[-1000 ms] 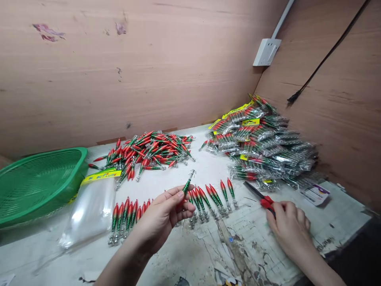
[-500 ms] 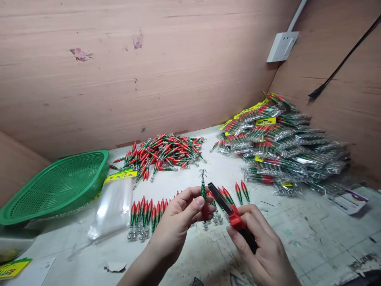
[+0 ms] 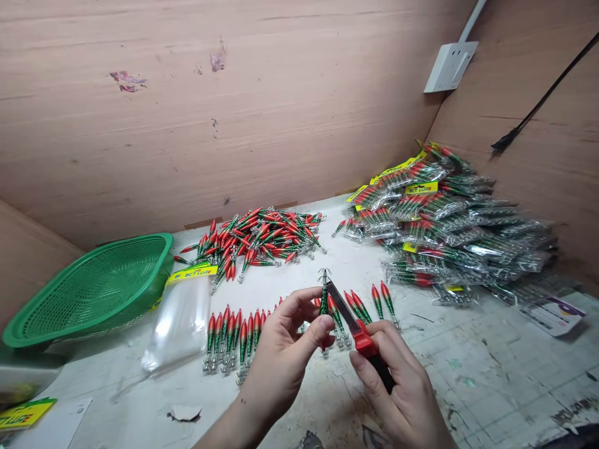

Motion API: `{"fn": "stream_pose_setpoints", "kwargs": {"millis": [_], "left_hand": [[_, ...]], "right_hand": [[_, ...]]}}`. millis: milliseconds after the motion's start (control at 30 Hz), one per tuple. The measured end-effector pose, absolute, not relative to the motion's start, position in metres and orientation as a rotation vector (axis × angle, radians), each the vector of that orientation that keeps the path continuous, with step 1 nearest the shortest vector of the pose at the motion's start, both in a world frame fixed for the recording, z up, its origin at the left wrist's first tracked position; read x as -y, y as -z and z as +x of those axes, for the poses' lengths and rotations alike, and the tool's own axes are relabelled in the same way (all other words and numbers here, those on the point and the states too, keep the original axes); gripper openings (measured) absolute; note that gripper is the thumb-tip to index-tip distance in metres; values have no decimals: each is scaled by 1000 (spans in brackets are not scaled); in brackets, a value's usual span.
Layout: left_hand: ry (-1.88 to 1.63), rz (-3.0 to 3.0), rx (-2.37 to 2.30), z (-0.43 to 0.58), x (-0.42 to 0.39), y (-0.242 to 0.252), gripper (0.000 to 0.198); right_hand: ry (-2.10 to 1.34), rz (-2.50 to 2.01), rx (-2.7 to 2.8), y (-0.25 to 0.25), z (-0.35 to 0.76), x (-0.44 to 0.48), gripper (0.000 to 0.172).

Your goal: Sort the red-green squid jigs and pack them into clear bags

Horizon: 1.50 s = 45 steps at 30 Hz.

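Observation:
My left hand (image 3: 299,337) pinches a squid jig (image 3: 324,302) upright between thumb and fingers. Its spiky hook crown points up, its green body shows, and the lower red part is mostly behind my fingers. In my right hand (image 3: 397,368) is a flat, file-like tool (image 3: 344,302) with a dark bar, a red collar and a black handle. The bar's tip lies close against the jig just under the hooks; contact is hard to tell. Behind and beside my hands, a row of red-and-green jigs (image 3: 234,340) lies on the table, partly hidden by my left hand.
Loose jigs (image 3: 262,240) are heaped at the back. Packed bags of jigs (image 3: 463,231) pile up on the right. Left of the row lie clear bags (image 3: 180,318) with yellow headers and a green basket (image 3: 88,287). A wall socket (image 3: 450,67) is at upper right.
The bar's tip has come in from beside the jig to just under its hook crown. Both hands keep their hold, and the view has shifted slightly.

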State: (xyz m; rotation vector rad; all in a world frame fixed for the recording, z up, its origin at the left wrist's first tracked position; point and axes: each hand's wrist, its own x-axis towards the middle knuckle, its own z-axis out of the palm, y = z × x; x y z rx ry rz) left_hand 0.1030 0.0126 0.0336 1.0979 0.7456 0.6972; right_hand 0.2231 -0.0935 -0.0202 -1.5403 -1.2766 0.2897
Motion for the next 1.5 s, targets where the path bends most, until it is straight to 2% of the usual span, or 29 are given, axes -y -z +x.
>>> {"fn": "stream_pose_setpoints", "kwargs": {"millis": [300,600,767,1033,1167,1367,1500], "left_hand": [[-729,1196,-765,103,-11,-31,28],[-723,1150,-789,106,-10,-28,32],[-727,1161,-772,106,-11,-28,31],[-725,1076,-779,109,-12,-26,34],[-717,1090,-799,108,-19,-26,32],[-771,1361,-824,115,-33,-25,17],[-740,1774,-725,129,-42,-14,9]], "right_hand": [[-281,-1539,1323,15,220,92,15],[-159,-1540,1385,28,223,91,7],[-245,-1495,1314,34,220,91,7],[-413,-1503,1201,25,221,92,18],[-160,-1776,1172,32,272,111,22],[378,-2363,1226,65,356,153,30],[490,-2537,1342,84,373,163,28]]}}
